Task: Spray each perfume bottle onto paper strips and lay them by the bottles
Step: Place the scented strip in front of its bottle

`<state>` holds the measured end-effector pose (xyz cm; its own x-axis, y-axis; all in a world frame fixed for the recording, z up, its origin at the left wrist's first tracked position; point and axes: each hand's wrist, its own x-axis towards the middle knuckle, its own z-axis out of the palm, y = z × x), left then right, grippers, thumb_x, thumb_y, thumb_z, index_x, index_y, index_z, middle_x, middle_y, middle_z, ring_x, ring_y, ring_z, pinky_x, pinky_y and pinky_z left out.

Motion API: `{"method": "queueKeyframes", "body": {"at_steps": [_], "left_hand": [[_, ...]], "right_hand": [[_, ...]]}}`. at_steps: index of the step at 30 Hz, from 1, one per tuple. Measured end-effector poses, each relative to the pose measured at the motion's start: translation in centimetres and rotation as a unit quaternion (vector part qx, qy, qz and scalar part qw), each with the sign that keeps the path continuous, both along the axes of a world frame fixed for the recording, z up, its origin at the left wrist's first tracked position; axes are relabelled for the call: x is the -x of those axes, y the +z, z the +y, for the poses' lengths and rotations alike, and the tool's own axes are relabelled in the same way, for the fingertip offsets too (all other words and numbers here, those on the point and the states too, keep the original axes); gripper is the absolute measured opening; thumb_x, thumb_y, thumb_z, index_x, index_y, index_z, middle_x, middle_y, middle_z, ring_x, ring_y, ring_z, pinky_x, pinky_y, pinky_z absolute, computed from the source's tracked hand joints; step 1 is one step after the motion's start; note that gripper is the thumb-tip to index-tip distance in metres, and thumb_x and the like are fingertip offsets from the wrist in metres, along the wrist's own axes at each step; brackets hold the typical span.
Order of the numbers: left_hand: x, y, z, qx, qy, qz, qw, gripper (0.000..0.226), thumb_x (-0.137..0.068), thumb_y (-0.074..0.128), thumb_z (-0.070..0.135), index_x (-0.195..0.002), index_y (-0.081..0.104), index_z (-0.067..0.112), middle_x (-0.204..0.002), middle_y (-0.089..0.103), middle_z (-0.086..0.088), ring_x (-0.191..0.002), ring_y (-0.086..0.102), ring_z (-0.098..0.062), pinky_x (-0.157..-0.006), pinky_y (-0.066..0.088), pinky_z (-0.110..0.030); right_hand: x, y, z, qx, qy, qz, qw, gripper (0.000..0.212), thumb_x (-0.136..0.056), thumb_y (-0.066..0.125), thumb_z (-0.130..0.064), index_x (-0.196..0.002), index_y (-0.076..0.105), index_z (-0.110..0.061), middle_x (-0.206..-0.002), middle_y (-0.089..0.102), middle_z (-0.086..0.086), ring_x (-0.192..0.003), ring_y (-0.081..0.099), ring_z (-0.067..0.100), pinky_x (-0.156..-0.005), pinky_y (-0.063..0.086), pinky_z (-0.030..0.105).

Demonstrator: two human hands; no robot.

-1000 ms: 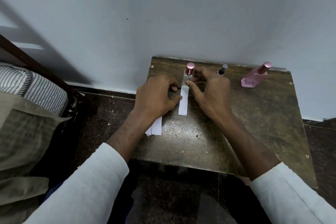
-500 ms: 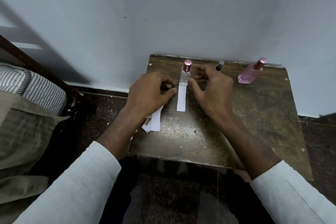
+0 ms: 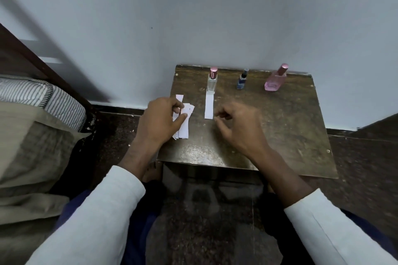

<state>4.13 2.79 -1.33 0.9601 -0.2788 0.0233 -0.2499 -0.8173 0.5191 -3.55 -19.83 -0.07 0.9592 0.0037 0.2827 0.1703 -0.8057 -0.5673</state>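
Both arms reaching forward, white sleeves pushed up off the wrists, bare forearms showing. Left hand (image 3: 160, 119) knuckles-up, thumb (image 3: 181, 119) and fingers pinched on a little stack of white paper strips (image 3: 184, 121). Right hand (image 3: 238, 128) hovering a bit to the side, fingers curled in loosely, thumb and forefinger tips close together, nothing visibly in the grip. Hands apart, not touching.

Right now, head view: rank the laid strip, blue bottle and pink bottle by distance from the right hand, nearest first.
From the right hand:
1. Laid paper strip, just to its left, in front of the clear bottle.
2. Small blue bottle, beyond it near the wall.
3. Pink bottle, far right at the back.
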Motion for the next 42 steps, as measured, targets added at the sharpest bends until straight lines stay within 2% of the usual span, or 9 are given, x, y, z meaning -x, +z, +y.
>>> {"method": "queueKeyframes", "body": {"at_steps": [5,9,17,23,26,29,33,37,42], "left_hand": [[2.7,0.7,-1.6,0.013,0.104,0.039,0.994,0.022,-0.088,0.084,0.039,-0.102,0.078,0.022,-0.086,0.072,0.013,-0.088,0.072,-0.015,-0.079,0.055,-0.029],[3.1,0.9,-2.8,-0.003,0.139,0.044,0.989,0.032,-0.086,0.085,0.045,-0.103,0.079,0.019,-0.095,0.078,0.003,-0.093,0.076,-0.022,-0.086,0.062,-0.038],[1.8,-0.5,-2.9,-0.037,0.147,0.045,0.987,0.044,-0.081,0.087,0.054,-0.101,0.074,0.018,-0.096,0.078,-0.003,-0.098,0.075,-0.029,-0.085,0.062,-0.043],[1.0,-0.1,-2.2,-0.036,0.144,0.101,0.984,0.03,-0.078,0.086,0.053,-0.076,0.063,0.034,-0.087,0.076,0.01,-0.098,0.073,-0.02,-0.086,0.062,-0.04],[1.1,1.0,-2.1,-0.042,0.154,0.09,0.983,0.029,-0.078,0.083,0.057,-0.084,0.066,0.034,-0.082,0.073,0.019,-0.09,0.072,-0.011,-0.081,0.06,-0.035],[1.6,2.1,-2.4,-0.02,0.149,0.084,0.985,0.032,-0.077,0.082,0.061,-0.087,0.067,0.035,-0.076,0.071,0.022,-0.08,0.069,-0.001,-0.076,0.056,-0.031],[2.5,3.2,-3.2,-0.001,0.107,0.05,0.993,0.042,-0.075,0.076,0.073,-0.091,0.067,0.036,-0.079,0.07,0.022,-0.078,0.066,0.005,-0.068,0.053,-0.027],[3.5,3.4,-4.6,-0.009,0.063,0.036,0.997,0.036,-0.078,0.073,0.071,-0.093,0.066,0.039,-0.079,0.07,0.024,-0.076,0.063,0.008,-0.064,0.048,-0.026],[1.7,2.0,-4.1,0.061,-0.01,0.051,0.997,0.046,-0.072,0.083,0.07,-0.101,0.066,0.039,-0.088,0.069,0.021,-0.08,0.064,0.003,-0.069,0.054,-0.025]], "right_hand": [[3.4,0.9,1.2,-0.046,-0.013,0.042,0.998,0.005,-0.093,0.078,-0.016,-0.094,0.077,-0.02,-0.089,0.073,-0.008,-0.078,0.063,0.0,-0.075,0.051,0.009],[4.7,-0.4,0.8,-0.049,0.0,0.052,0.997,0.008,-0.091,0.077,-0.011,-0.092,0.076,-0.018,-0.087,0.073,-0.007,-0.076,0.063,0.004,-0.073,0.053,0.019],[1.8,-2.1,-0.5,-0.018,0.043,0.081,0.996,0.006,-0.093,0.074,-0.016,-0.091,0.072,-0.021,-0.087,0.072,-0.008,-0.077,0.064,0.01,-0.074,0.057,0.033],[0.7,-2.1,0.0,-0.042,0.026,0.079,0.996,0.004,-0.092,0.076,-0.017,-0.091,0.075,-0.02,-0.086,0.074,-0.009,-0.075,0.061,0.003,-0.072,0.05,0.018],[0.5,-1.8,0.6,-0.099,-0.002,0.092,0.991,0.001,-0.093,0.078,-0.018,-0.092,0.078,-0.019,-0.085,0.076,-0.011,-0.072,0.065,0.0,-0.072,0.045,0.006],[0.3,-1.4,1.4,-0.22,-0.049,0.127,0.966,0.006,-0.095,0.079,-0.026,-0.095,0.08,-0.021,-0.084,0.078,-0.01,-0.077,0.072,0.004,-0.073,0.055,0.013],[-0.1,-1.0,2.3,-0.4,-0.078,0.194,0.892,0.02,-0.096,0.078,-0.041,-0.103,0.078,-0.022,-0.089,0.082,-0.001,-0.085,0.079,0.013,-0.078,0.064,0.032],[-0.7,-1.3,2.5,-0.461,-0.118,0.223,0.851,0.018,-0.094,0.082,-0.029,-0.096,0.075,-0.013,-0.087,0.082,0.01,-0.082,0.081,0.027,-0.079,0.066,0.043],[-1.5,-1.2,1.2,-0.509,-0.119,0.223,0.823,0.013,-0.095,0.08,-0.016,-0.095,0.076,-0.004,-0.084,0.079,0.017,-0.071,0.073,0.018,-0.069,0.059,0.03]]}}
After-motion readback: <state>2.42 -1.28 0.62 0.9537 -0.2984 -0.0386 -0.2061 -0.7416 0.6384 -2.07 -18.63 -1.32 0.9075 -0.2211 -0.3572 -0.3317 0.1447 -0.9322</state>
